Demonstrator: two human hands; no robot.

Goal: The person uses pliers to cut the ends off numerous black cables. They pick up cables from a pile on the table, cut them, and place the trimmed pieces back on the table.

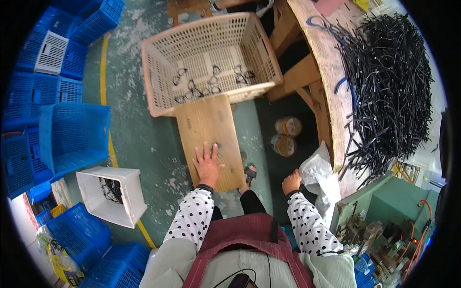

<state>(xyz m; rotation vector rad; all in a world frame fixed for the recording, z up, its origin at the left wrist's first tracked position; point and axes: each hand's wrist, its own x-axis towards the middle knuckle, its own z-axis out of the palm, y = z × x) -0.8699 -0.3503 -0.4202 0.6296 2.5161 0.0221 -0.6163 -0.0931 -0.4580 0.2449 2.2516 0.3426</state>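
Observation:
My left hand (208, 165) lies with spread fingers on a wooden board (204, 120). A small dark spot shows by its fingertips; whether it is a knot or a loose piece I cannot tell. The board's far end meets the near rim of a big pale pink plastic basket (158, 98). Several thin black looped pieces (197, 90) lie scattered on the basket's floor. Off to the right, my right hand (291, 182) is closed, its fingers curled beside a white plastic bag (319, 175). Anything inside those fingers is hidden.
A wooden table (336, 86) on the right bears a large heap of thin black strips (391, 86). Two round containers (284, 144) stand under it. Blue crates (74, 139) and a white bin (132, 201) line the left. Green machinery (398, 206) sits at lower right.

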